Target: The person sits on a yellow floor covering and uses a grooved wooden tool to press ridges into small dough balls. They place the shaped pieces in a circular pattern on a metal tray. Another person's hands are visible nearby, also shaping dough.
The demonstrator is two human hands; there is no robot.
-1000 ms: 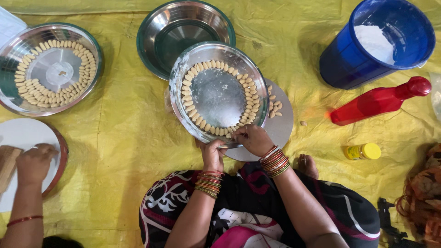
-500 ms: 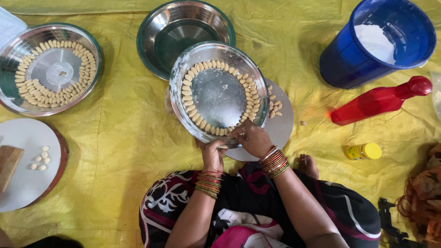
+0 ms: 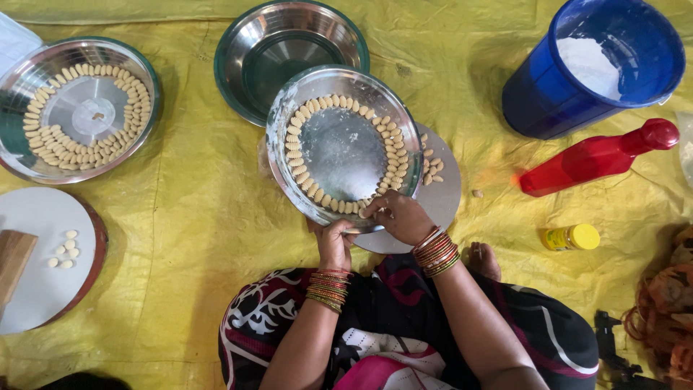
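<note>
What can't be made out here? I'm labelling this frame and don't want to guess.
Head view only:
- Left hand: fingers hidden under the steel plate rim.
- Right hand: fingertips cover whichever dough piece it touches.
- Round board: mostly under the plate.
- Wooden block: cut by the left edge.
- Blue bucket: white contents unidentifiable.

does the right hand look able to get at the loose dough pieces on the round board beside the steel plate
Probably yes. The right hand rests at the near rim of the steel plate, and the loose dough pieces lie uncovered on the round board just beyond it, on the same side. Nothing lies between them.
</note>
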